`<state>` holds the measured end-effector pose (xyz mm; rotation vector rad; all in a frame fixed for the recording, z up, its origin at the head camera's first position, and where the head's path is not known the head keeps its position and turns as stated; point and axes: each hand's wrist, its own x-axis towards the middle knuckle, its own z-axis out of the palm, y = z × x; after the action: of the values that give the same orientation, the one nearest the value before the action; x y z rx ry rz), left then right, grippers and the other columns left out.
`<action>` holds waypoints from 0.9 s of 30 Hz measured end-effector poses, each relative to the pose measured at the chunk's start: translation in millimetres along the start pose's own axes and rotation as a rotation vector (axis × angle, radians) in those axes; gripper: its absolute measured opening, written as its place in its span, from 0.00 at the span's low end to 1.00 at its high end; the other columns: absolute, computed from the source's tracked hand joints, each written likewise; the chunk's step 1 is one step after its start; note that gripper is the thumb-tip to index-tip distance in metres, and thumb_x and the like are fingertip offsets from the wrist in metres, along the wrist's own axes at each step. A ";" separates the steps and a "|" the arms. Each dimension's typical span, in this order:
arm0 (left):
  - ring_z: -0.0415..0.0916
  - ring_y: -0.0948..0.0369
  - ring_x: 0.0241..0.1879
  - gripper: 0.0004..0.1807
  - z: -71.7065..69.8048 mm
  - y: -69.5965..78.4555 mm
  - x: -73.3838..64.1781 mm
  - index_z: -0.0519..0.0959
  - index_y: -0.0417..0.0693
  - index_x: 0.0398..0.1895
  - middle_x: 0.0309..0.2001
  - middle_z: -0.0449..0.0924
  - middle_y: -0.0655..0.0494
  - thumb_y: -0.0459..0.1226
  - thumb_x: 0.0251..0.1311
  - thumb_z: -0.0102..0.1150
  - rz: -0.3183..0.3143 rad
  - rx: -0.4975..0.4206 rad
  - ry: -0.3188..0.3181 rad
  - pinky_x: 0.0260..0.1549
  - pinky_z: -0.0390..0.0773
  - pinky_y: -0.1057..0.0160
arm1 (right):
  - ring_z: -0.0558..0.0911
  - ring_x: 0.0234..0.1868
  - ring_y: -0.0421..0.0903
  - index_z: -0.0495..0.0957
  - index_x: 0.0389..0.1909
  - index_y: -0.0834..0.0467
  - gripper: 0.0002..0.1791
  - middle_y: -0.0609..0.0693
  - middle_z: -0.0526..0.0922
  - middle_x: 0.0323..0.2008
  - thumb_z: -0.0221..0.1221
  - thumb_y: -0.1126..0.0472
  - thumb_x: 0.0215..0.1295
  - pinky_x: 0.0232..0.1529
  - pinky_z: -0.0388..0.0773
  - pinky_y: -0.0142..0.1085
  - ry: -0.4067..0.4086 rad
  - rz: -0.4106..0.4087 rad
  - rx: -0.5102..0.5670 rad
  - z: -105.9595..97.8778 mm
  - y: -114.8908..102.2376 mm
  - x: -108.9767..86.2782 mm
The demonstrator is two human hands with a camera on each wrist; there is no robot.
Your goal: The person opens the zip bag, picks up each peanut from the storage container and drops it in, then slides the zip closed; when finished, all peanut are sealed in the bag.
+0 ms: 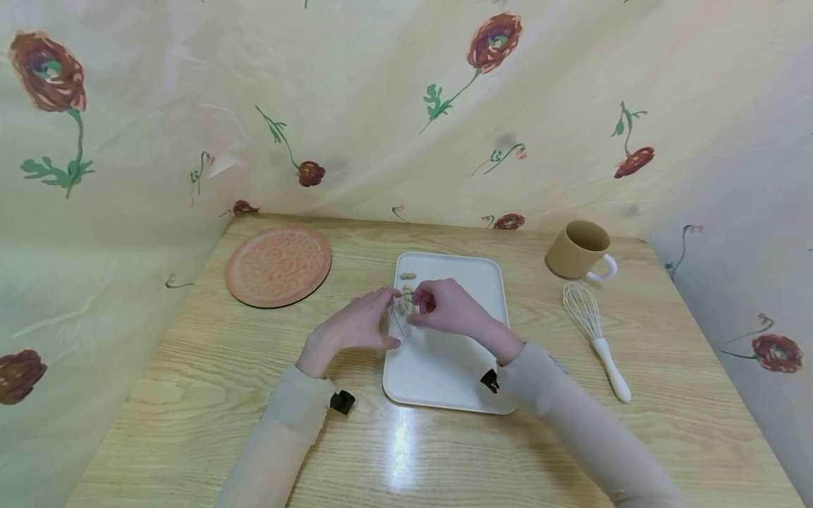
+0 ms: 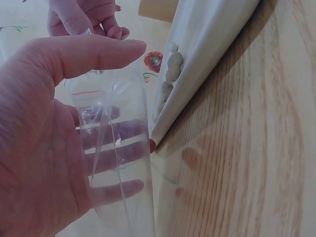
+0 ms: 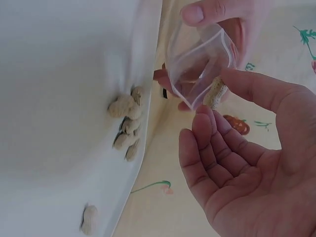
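- Pinching one unshelled peanut (image 3: 215, 93), the right hand (image 3: 242, 180) is at the open mouth of a clear zip bag (image 3: 200, 64).
- Left hand (image 1: 357, 324) curls around the bag.
- Other peanuts (image 3: 129, 109) lie on the white tray (image 1: 438, 377).

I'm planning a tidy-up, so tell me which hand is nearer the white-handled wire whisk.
Right. The right hand is left of the whisk, over the white rectangular tray; the left hand is farther left, by the tray's left edge.
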<state>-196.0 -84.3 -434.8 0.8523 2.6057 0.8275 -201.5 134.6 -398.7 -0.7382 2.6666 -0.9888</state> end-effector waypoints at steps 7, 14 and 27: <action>0.67 0.52 0.64 0.46 -0.1 -1.4 0.7 0.61 0.43 0.72 0.66 0.69 0.47 0.46 0.54 0.73 0.022 0.008 0.003 0.62 0.67 0.49 | 0.73 0.23 0.39 0.80 0.33 0.63 0.12 0.45 0.77 0.21 0.73 0.62 0.55 0.28 0.71 0.32 -0.026 -0.008 -0.007 6.2 -2.8 3.3; 0.70 0.52 0.62 0.44 0.0 -2.9 0.4 0.62 0.44 0.71 0.64 0.71 0.47 0.46 0.54 0.73 0.018 0.019 0.015 0.60 0.70 0.52 | 0.73 0.22 0.38 0.81 0.35 0.65 0.14 0.45 0.77 0.21 0.72 0.60 0.57 0.27 0.72 0.32 -0.017 -0.039 -0.025 6.3 -4.0 4.6; 0.69 0.53 0.64 0.44 -1.8 -0.9 0.6 0.62 0.46 0.71 0.66 0.71 0.49 0.46 0.53 0.73 -0.032 0.017 0.003 0.62 0.69 0.52 | 0.73 0.23 0.41 0.82 0.39 0.66 0.16 0.46 0.78 0.23 0.71 0.57 0.59 0.28 0.72 0.35 0.019 0.019 -0.039 -13.0 11.1 -1.0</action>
<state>-197.7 -85.3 -433.9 0.8128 2.6253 0.7997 -209.5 149.5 -396.0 -0.7128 2.7117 -0.9465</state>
